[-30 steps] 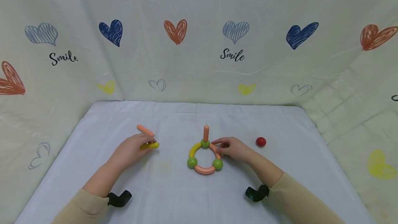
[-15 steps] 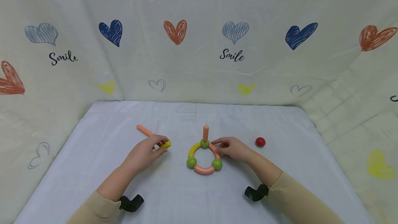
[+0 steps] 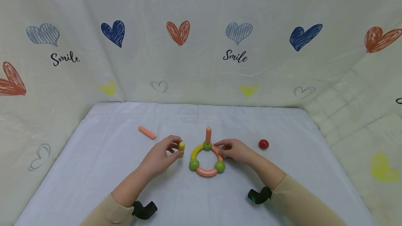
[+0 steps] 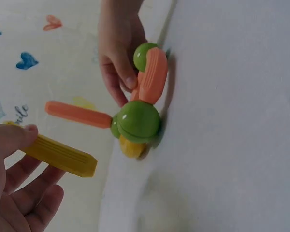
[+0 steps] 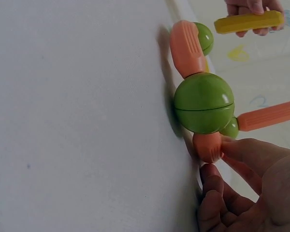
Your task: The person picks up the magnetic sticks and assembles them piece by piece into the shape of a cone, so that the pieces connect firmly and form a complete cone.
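Note:
My left hand (image 3: 160,158) pinches a straight yellow stick (image 3: 181,149) between thumb and fingers, raised above the cloth just left of a toy ring. That ring joins green balls (image 3: 194,164) with a curved yellow piece (image 3: 196,151) and two curved orange pieces, one at the front (image 3: 206,172). From its back ball (image 3: 207,145) a straight orange stick (image 3: 208,135) rises upright. At the ring's right side, my right hand (image 3: 237,150) holds the other curved orange piece (image 5: 208,146) between thumb and fingers. The ring rests on the table.
A loose orange stick (image 3: 146,132) lies behind my left hand. To the right of the ring sits a red ball (image 3: 263,144). White cloth covers the table (image 3: 282,121), and a heart-printed sheet (image 3: 201,62) hangs along the back and sides.
My left hand has carried the yellow stick rightward toward the ring and turned it from lying flat to upright. The right hand and the ring have stayed in place.

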### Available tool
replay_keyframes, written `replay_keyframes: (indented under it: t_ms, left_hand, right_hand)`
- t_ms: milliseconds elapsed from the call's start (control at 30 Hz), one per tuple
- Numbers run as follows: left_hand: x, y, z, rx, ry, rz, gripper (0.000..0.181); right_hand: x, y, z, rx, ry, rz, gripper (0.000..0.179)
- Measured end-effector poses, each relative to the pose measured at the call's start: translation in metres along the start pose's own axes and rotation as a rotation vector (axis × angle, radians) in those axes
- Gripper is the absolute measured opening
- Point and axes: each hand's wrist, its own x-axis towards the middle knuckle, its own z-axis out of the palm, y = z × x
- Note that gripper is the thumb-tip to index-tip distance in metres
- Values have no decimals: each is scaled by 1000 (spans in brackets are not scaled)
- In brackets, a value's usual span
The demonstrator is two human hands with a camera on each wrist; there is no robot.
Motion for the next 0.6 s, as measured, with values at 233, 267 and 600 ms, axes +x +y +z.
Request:
replay_keyframes:
  t_ms: [233, 267, 600]
  left_hand:
    - [2, 11, 11, -68, -31, 15, 31]
    - [2, 11, 13, -70, -37, 23, 31]
    - [6, 15, 26, -63, -97, 35, 31]
  right_hand:
    - [-1, 0, -1, 2, 0, -11, 32]
    - [-1, 0, -1, 5, -1, -13, 32]
    - [1, 0, -1, 12, -6, -7, 32]
